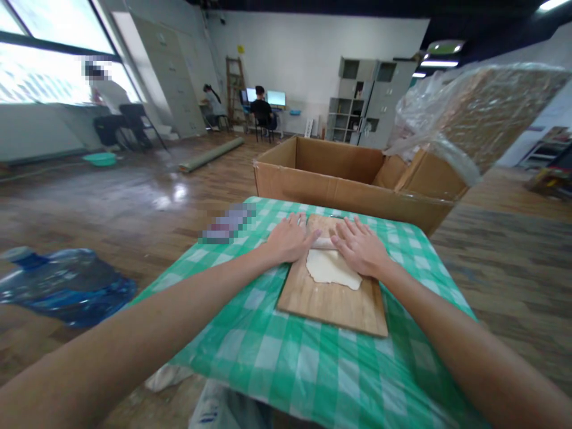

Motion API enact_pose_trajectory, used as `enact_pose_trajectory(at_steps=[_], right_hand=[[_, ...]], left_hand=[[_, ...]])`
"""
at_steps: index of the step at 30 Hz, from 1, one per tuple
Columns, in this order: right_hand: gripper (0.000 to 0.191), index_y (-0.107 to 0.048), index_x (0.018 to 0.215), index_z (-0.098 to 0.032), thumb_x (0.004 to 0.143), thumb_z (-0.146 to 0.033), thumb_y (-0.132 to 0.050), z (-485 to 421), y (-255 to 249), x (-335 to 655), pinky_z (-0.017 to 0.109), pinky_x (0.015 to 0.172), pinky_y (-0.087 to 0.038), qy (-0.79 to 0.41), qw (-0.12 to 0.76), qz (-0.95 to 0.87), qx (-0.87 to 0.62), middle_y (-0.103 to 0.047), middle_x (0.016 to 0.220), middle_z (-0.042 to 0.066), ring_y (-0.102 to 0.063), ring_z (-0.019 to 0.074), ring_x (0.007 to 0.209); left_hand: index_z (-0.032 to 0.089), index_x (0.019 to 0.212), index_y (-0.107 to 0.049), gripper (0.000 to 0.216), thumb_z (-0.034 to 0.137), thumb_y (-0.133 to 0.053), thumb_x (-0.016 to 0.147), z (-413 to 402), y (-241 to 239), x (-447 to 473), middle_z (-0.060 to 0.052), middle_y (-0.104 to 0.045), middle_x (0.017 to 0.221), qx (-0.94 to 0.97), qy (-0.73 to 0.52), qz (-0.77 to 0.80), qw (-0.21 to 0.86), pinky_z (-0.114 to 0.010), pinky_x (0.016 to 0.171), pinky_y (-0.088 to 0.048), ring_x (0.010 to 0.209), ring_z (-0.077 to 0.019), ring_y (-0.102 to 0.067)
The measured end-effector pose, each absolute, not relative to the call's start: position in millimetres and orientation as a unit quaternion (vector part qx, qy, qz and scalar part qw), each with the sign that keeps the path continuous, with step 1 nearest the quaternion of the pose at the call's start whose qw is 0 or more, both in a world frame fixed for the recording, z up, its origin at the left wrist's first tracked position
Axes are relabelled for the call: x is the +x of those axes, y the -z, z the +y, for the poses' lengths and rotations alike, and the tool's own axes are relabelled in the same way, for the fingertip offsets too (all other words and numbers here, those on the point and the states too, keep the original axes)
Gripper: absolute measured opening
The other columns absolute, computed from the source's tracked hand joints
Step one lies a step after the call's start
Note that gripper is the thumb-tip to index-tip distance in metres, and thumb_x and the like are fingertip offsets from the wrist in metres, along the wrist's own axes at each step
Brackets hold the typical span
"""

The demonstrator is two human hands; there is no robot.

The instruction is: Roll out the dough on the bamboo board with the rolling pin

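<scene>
A flattened sheet of pale dough [333,269] with ragged edges lies on a wooden board [330,310]. Across its far edge rests a pale rolling pin [324,243], of which only the middle shows between my hands. My left hand [292,238] lies over the pin's left end, fingers stretched forward. Over the right end, my right hand [360,245] is flat with its fingers spread, its lower edge covering part of the dough's right side. Both palms press from above rather than wrap round the pin, whose ends are hidden.
Under the board is a table with a green checked cloth [241,310]; a blurred-out flat item [229,223] sits at its left edge. A large cardboard box [348,187] stands beyond. On the floor at left lies a big water bottle [67,286]. Several people sit farther back.
</scene>
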State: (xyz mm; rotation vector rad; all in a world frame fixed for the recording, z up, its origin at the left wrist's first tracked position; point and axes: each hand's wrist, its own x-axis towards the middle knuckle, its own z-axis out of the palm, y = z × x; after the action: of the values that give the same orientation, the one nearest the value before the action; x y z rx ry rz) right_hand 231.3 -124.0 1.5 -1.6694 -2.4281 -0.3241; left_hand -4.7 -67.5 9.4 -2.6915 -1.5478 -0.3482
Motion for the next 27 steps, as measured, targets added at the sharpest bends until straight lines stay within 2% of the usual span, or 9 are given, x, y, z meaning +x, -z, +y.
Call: enact_pose_trajectory(at_steps=[3, 6, 9, 13, 20, 27], right_hand=[[0.080, -0.038, 0.162, -0.009, 0.108, -0.064, -0.017, -152.1, -0.6, 227.6, 0.055, 0.127, -0.025, 0.085, 0.095, -0.812, -0.570, -0.034, 0.169, 0.018, -0.025, 0.0363, 0.159], [0.081, -0.033, 0.164, -0.010, 0.107, -0.066, -0.021, -182.5, 0.3, 227.6, 0.053, 0.128, -0.023, 0.077, 0.100, -0.821, -0.557, -0.030, 0.171, 0.016, -0.025, 0.0337, 0.159], [0.080, -0.030, 0.166, -0.013, 0.107, -0.066, -0.027, -207.1, -0.4, 231.7, 0.054, 0.130, -0.019, 0.078, 0.106, -0.834, -0.536, -0.026, 0.173, 0.014, -0.018, 0.0325, 0.161], [0.079, -0.025, 0.168, -0.014, 0.107, -0.065, -0.027, -217.7, -6.2, 238.6, 0.057, 0.129, -0.021, 0.060, 0.092, -0.851, -0.514, -0.025, 0.173, 0.014, -0.016, 0.0318, 0.162], [0.082, -0.028, 0.167, -0.013, 0.106, -0.068, -0.022, -182.5, -12.0, 237.5, 0.055, 0.130, -0.020, 0.041, 0.080, -0.851, -0.518, -0.023, 0.173, 0.014, -0.019, 0.0319, 0.161], [0.085, -0.041, 0.159, -0.004, 0.107, -0.064, -0.010, -127.3, -5.9, 233.7, 0.053, 0.131, -0.020, 0.050, 0.085, -0.858, -0.504, -0.037, 0.167, 0.020, -0.021, 0.0327, 0.160]], left_hand=[[0.002, 0.161, -0.034, 0.089, 0.069, -0.013, 0.105, -95.4, -7.1, -10.9, -0.026, -0.040, 0.164, -0.866, 0.106, -0.488, 0.008, -0.049, 0.122, -0.030, 0.154, -0.0383, -0.036], [0.001, 0.160, -0.036, 0.087, 0.066, -0.014, 0.106, -128.9, -2.7, -19.4, -0.025, -0.036, 0.166, -0.883, 0.116, -0.454, 0.028, -0.051, 0.127, -0.023, 0.157, -0.0378, -0.030], [-0.002, 0.160, -0.034, 0.085, 0.063, -0.021, 0.107, -162.3, -0.4, -27.4, -0.027, -0.034, 0.167, -0.885, 0.131, -0.444, 0.052, -0.052, 0.129, -0.019, 0.159, -0.0381, -0.025], [-0.002, 0.159, -0.036, 0.082, 0.060, -0.021, 0.108, -183.5, -1.9, -32.0, -0.026, -0.035, 0.167, -0.890, 0.121, -0.437, 0.042, -0.053, 0.130, -0.017, 0.160, -0.0372, -0.023], [-0.002, 0.160, -0.034, 0.086, 0.063, -0.018, 0.107, -149.2, -0.4, -28.4, -0.027, -0.031, 0.168, -0.881, 0.116, -0.459, 0.016, -0.052, 0.129, -0.020, 0.161, -0.0362, -0.022], [0.002, 0.158, -0.040, 0.085, 0.062, -0.007, 0.107, -104.7, -12.6, -21.6, -0.027, -0.036, 0.166, -0.877, 0.060, -0.477, 0.008, -0.056, 0.126, -0.025, 0.158, -0.0366, -0.030]])
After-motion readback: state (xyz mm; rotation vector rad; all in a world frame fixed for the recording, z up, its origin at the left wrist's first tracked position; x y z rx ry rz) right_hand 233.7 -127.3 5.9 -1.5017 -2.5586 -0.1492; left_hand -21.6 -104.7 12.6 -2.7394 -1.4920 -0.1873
